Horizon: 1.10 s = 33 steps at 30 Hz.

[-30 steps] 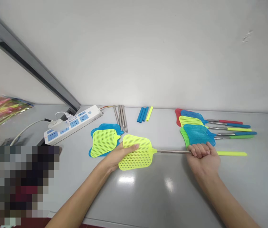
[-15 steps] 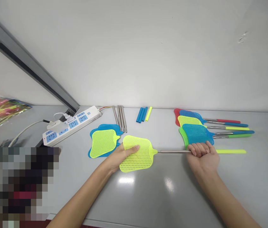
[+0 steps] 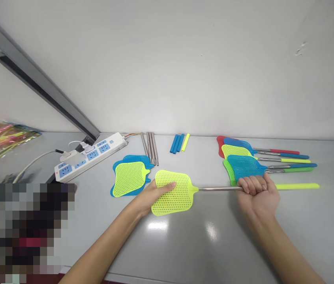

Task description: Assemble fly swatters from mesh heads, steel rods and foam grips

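A yellow fly swatter (image 3: 181, 197) with a perforated head, a metal rod and a yellow grip is stretched sideways between my hands. My left hand (image 3: 152, 194) pinches the head, thumb on top and the other fingers hidden behind it. My right hand (image 3: 257, 194) is wrapped round the rod and the near end of the yellow grip (image 3: 299, 186). Just behind my right hand lies a blue fly swatter (image 3: 245, 165), overlapping a green one (image 3: 228, 171). Loose heads, a yellow one (image 3: 130, 179) on top of blue ones (image 3: 137, 158), lie left of my left hand.
Metal rods (image 3: 152, 148), blue grip tubes (image 3: 177, 143) and one yellow tube (image 3: 186, 142) lie near the wall. Red, blue and yellow swatters (image 3: 235, 151) lie back right. At left are a power strip (image 3: 91, 157) with cables, a metal post (image 3: 36, 73) and plastic-wrapped items (image 3: 4, 142).
My right hand has shifted slightly right, and the yellow grip now reaches farther right. My left hand and the swatter head have moved only a little to the right.
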Tool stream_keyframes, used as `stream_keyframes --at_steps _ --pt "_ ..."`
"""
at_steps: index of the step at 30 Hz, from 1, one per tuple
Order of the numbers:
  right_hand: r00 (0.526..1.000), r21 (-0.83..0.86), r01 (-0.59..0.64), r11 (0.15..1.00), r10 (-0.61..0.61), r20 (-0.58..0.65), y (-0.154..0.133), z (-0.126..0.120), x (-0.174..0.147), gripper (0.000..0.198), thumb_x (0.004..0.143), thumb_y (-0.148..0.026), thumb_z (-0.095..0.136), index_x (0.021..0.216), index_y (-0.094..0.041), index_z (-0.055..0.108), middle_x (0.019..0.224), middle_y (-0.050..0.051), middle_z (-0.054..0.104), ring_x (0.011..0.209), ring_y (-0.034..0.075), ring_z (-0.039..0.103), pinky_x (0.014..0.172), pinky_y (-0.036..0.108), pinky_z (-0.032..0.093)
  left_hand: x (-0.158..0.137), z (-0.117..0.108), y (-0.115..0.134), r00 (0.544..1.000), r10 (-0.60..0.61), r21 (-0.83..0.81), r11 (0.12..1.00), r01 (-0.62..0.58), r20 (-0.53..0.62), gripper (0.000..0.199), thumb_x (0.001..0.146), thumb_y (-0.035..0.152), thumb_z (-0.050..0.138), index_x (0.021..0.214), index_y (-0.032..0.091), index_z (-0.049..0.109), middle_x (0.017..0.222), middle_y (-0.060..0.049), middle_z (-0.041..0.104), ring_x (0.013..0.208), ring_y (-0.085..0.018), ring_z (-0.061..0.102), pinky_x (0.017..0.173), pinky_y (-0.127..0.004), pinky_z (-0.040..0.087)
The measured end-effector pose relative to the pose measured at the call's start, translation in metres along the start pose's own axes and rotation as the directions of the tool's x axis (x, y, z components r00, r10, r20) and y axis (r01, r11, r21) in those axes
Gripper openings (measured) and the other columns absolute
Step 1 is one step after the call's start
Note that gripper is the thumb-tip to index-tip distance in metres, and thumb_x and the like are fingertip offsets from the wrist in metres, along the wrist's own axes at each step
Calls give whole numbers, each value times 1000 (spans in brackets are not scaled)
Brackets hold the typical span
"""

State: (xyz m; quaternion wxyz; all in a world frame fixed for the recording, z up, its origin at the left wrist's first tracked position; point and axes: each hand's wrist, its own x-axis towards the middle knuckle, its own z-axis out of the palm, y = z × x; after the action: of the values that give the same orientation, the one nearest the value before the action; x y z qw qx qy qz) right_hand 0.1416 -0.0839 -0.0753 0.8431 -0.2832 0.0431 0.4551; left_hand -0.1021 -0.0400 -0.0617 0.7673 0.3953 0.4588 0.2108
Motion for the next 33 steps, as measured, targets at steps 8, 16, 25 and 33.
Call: stream_keyframes --at_steps 8,16,25,33 --pt "1000 27 -8 1000 8 -7 3 -2 0 34 74 -15 41 56 -18 12 48 -7 5 37 7 9 32 20 21 0 -2 0 1000 -15 -7 1000 15 3 40 70 36 57 105 16 53 103 -11 59 92 -23 56 81 -35 43" --pt "995 29 -103 994 102 13 -11 -1 10 34 74 -12 39 57 -19 11 48 -7 7 36 7 13 33 20 24 0 8 -2 1000 -8 -75 997 10 24 36 71 36 56 100 15 55 100 -11 60 90 -23 57 81 -35 43" --pt "977 -106 -195 975 202 63 -15 4 17 21 73 -15 41 57 -18 28 51 -7 24 42 6 34 42 21 38 -2 4 8 992 113 -22 993 -114 -62 37 71 38 56 99 15 57 97 -11 62 84 -22 59 76 -33 45" --pt "972 -202 -233 951 236 -11 -13 5 21 9 74 -21 39 73 -16 47 67 1 45 63 12 50 55 28 48 -5 -13 19 935 304 76 952 -295 -182 34 72 37 55 95 13 58 91 -9 64 80 -21 60 72 -33 45"
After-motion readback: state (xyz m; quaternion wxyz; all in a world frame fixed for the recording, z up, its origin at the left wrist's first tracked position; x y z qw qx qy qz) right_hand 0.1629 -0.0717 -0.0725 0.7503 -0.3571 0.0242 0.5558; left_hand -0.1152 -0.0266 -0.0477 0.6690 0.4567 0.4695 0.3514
